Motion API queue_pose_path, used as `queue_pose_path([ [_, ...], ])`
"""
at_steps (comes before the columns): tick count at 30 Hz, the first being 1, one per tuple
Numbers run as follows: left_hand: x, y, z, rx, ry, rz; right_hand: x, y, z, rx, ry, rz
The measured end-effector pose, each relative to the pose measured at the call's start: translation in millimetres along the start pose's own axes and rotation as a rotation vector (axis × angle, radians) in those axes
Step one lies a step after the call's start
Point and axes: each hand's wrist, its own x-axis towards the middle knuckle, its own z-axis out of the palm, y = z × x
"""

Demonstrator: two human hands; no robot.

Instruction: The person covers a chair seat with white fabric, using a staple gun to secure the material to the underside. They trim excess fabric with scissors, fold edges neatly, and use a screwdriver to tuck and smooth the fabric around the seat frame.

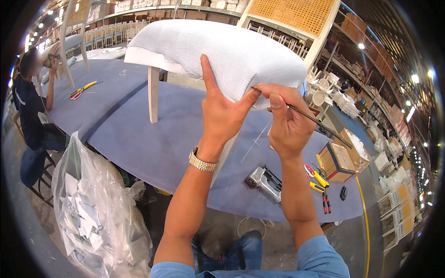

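Observation:
A pale wooden chair stands on the table, its padded seat (208, 44) covered in white-grey woven fabric and its cane back rising behind. My left hand (225, 106) grips the near corner of the seat. Its index finger stretches up over the fabric and its thumb presses near the lower edge; the other fingers are mostly hidden. My right hand (292, 120) is closed round a thin dark metal rod (320, 124) that slants down to the right. The rod's tip touches the fabric close to my left thumb, where the cloth is pulled into creases.
On the blue-grey covered table (153, 134) lie a staple gun (265, 184), yellow-handled pliers (317, 178) and a wooden box (337, 160). A clear bag of scraps (97, 208) stands at the left. A co-worker (34, 99) sits beyond it, near red-and-yellow cutters (83, 90).

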Motion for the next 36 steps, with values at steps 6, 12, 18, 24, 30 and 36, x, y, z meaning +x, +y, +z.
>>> queue_pose_path([
  [6, 2.6, -11.0, 3.2, 0.011, 0.019, 0.116, -0.6, 6.2, 4.4, -0.012, 0.008, 0.011],
  [12, 0.0, -14.7, 2.3, 0.093, -0.007, 0.186, 3.6, -0.8, 3.8, 0.011, -0.017, 0.125],
  [18, -3.9, -12.6, 2.6, 0.133, -0.045, 0.13, 1.8, 2.1, 2.8, 0.104, -0.008, 0.213],
  [24, -4.6, -16.3, -0.1, 0.135, -0.058, 0.132, 1.3, 5.2, 7.7, 0.235, 0.049, 0.275],
  [30, -3.5, -12.1, 3.6, 0.139, -0.072, 0.117, 9.9, -1.0, 2.7, 0.168, 0.183, 0.157],
  [36, -3.8, -11.9, 5.0, 0.113, -0.083, 0.102, 7.8, 1.1, 12.0, 0.12, 0.182, 0.111],
])
